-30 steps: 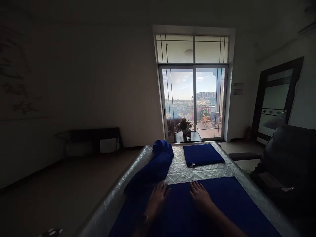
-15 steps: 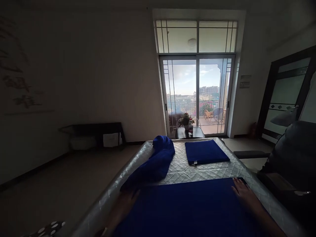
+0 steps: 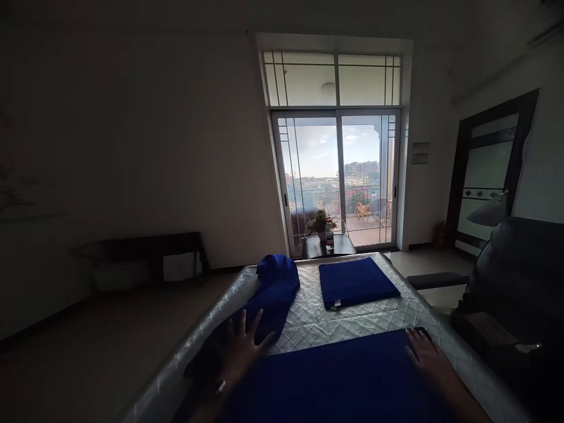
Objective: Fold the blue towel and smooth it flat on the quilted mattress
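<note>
A dark blue cloth [image 3: 335, 376] lies spread flat over the near part of a silver, diamond-quilted surface [image 3: 304, 317]. My left hand [image 3: 244, 346], fingers spread wide, is at the cloth's far left corner, over the tail of a crumpled blue cloth [image 3: 275, 288]; whether it presses down I cannot tell. My right hand [image 3: 425, 349] rests with its fingers laid out on the far right corner of the spread cloth. Beyond it sits a neatly folded blue cloth [image 3: 359, 282] with a small white tag at its near edge.
A small dark table [image 3: 312, 249] with a potted plant [image 3: 321, 223] and a bottle [image 3: 329, 238] stands past the far end, before a glass sliding door [image 3: 339, 176]. A black chair [image 3: 520, 276] is close on the right. A low dark bench [image 3: 150, 247] lines the left wall.
My left hand has moved forward and its fingers have spread. My right hand stays at the far right corner. The whole view has shifted slightly, with the room appearing lower and further left.
</note>
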Action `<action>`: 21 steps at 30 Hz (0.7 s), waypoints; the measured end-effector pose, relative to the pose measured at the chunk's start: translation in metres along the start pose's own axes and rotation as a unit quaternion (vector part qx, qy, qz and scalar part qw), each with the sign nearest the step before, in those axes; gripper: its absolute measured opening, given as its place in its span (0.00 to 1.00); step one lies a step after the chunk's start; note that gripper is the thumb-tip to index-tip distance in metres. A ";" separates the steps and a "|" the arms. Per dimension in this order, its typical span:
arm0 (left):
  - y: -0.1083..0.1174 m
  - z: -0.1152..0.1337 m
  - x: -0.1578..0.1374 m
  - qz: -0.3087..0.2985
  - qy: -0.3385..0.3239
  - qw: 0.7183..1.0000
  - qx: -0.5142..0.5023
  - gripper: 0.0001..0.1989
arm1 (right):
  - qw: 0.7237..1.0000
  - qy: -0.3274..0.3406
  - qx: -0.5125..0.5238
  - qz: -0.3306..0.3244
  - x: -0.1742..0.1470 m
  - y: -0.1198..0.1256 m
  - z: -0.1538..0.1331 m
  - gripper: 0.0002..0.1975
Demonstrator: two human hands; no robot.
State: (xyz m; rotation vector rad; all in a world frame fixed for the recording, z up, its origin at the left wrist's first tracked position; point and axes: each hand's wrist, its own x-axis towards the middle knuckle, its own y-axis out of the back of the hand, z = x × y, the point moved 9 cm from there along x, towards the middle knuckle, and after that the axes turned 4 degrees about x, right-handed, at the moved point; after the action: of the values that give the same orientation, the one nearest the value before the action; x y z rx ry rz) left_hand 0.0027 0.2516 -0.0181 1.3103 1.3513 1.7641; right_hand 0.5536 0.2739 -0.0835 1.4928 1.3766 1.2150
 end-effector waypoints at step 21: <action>0.016 -0.002 0.004 0.063 -0.071 0.995 -0.035 0.30 | 1.000 -0.010 -0.015 0.004 0.000 0.001 0.000 0.35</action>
State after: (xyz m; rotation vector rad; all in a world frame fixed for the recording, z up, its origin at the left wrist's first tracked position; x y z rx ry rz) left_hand 0.0016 0.2489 -0.0017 1.4815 1.1407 1.7466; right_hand 0.5537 0.2742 -0.0824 1.4865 1.3347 1.2175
